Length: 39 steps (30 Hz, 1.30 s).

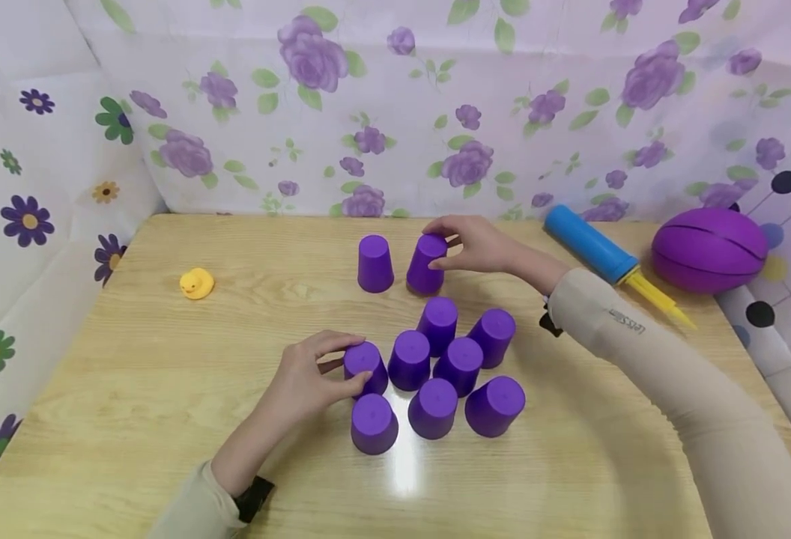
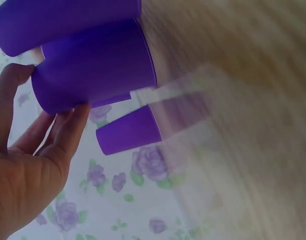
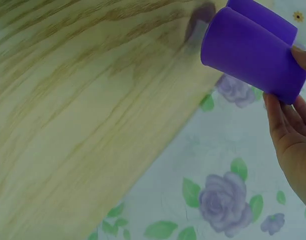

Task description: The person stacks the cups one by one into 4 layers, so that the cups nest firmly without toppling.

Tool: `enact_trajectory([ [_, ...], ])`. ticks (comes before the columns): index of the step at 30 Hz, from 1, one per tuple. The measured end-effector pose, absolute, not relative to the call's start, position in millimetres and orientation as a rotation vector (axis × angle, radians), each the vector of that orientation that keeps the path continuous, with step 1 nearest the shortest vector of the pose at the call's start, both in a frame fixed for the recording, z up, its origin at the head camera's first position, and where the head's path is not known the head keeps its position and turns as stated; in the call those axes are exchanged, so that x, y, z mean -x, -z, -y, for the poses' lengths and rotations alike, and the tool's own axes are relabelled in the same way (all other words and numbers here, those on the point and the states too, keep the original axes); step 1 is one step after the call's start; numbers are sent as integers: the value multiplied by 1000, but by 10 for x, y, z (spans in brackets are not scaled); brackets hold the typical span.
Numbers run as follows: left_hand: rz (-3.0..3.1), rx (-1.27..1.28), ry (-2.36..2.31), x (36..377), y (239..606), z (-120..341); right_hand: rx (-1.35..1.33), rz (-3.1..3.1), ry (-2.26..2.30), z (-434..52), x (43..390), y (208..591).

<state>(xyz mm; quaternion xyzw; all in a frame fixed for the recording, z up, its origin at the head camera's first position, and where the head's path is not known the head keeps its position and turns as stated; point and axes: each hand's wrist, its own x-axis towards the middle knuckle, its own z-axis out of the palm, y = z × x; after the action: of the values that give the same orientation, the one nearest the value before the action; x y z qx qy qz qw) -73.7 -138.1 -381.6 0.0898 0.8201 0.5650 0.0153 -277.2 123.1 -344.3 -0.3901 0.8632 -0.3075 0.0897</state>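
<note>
Right hand (image 1: 478, 244) grasps the far cup (image 1: 426, 263), left hand (image 1: 309, 380) the near-left cup (image 1: 365, 367); both upturned on the bench (image 1: 132, 389), judged light, rigid, smooth plastic, best held round the tapered wall

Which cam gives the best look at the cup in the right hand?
Head view: the far cup shows whole, upside down on the table, with the right hand gripping its top. Right wrist view shows it close but cropped; left wrist view doesn't clearly show it.
</note>
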Motion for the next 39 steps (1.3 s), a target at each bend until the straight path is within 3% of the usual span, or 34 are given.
enact_trajectory([
  [9, -2616, -420, -1678, 871, 3740, 1333, 1254, -2546, 896, -1132, 2931, 3500],
  [28, -2663, -555, -1540, 852, 3717, 1356, 1230, -2508, 1022, -1112, 2862, 3630],
  [39, -2639, -489, -1464, 847, 3741, 1435, 1198, -2607, 980, -1361, 2569, 3574],
])
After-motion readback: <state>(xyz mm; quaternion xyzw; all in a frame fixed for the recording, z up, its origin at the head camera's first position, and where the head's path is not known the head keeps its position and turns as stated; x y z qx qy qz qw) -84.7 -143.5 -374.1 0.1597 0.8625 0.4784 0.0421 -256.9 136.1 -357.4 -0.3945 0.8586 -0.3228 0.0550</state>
